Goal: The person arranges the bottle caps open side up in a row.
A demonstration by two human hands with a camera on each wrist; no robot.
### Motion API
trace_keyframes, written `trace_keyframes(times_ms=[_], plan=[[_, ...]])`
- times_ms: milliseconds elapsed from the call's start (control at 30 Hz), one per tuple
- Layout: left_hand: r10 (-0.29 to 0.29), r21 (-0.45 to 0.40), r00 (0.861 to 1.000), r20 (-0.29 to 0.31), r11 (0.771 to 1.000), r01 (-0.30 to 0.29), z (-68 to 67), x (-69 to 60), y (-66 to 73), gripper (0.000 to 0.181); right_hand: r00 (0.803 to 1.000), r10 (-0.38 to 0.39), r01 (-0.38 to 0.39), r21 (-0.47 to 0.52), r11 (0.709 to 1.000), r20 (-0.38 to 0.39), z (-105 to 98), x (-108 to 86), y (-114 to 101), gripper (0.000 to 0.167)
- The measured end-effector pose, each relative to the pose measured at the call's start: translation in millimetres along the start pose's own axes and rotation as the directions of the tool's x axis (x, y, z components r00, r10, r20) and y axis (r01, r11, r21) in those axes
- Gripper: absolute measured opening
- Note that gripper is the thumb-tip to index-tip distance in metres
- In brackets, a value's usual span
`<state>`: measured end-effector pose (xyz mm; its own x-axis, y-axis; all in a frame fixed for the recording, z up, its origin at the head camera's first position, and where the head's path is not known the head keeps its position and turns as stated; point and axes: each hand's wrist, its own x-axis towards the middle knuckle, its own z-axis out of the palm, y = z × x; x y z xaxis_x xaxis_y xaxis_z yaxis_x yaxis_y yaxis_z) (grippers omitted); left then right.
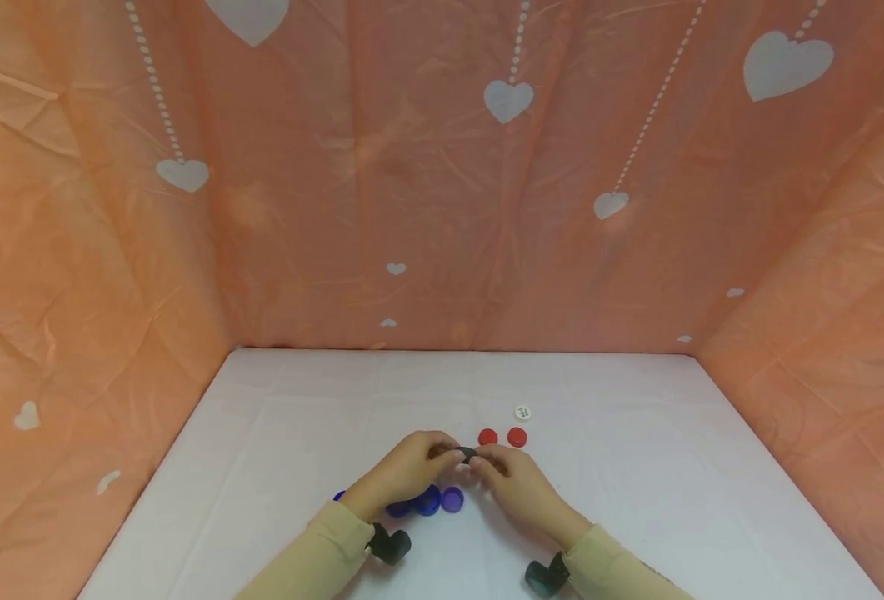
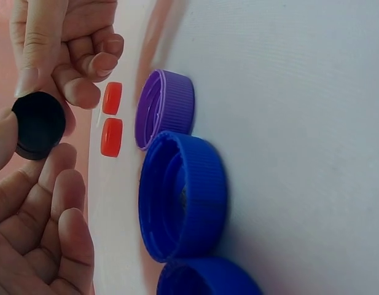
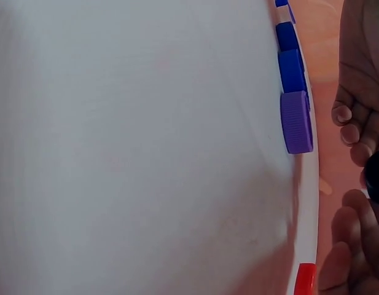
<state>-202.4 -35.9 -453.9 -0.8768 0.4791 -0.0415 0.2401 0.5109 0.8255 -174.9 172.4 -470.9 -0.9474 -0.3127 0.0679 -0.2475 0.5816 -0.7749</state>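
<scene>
Both hands meet above the white table and pinch a black bottle cap [image 1: 466,455] between them. My left hand [image 1: 412,467] holds its left side with thumb and fingers; my right hand [image 1: 516,487] has thumb and fingertips on the opposite side. Seen from the left wrist, the black cap [image 2: 39,124] turns its hollow side toward the camera. Beneath the hands stands a purple cap [image 2: 171,110], beside a blue cap [image 2: 195,196] and another blue cap [image 2: 207,279]. The left forearm partly hides this row in the head view. Beyond the hands lie two red caps [image 1: 516,437].
A small white cap [image 1: 522,412] with dark print lies behind the red ones. Another blue cap [image 1: 340,495] peeks out left of the left wrist. Orange cloth [image 1: 442,208] with pale hearts walls off the table [image 1: 599,392] at the back and both sides.
</scene>
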Motion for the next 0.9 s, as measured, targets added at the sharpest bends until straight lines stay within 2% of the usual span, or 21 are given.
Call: trace_keyframes(times_ms=[300, 533, 900], plan=[[-0.003, -0.006, 1.000, -0.022, 1.000, 0.003, -0.4, -4.4, 0.7, 0.024, 0.999, 0.023, -0.022, 0.023, 1.000, -0.047, 1.1, -0.5, 1.5, 0.030], [0.035, 0.009, 0.998, -0.051, 0.999, -0.035, -0.7, -7.4, 1.8, 0.020, 0.999, 0.027, -0.025, 0.036, 0.999, -0.045, 1.8, -0.3, 2.1, 0.030], [0.021, 0.004, 0.998, -0.062, 1.000, -0.021, 0.4, -7.0, 1.1, 0.018, 0.999, 0.016, -0.014, 0.051, 0.999, -0.043, 2.1, 0.1, 4.0, 0.030]])
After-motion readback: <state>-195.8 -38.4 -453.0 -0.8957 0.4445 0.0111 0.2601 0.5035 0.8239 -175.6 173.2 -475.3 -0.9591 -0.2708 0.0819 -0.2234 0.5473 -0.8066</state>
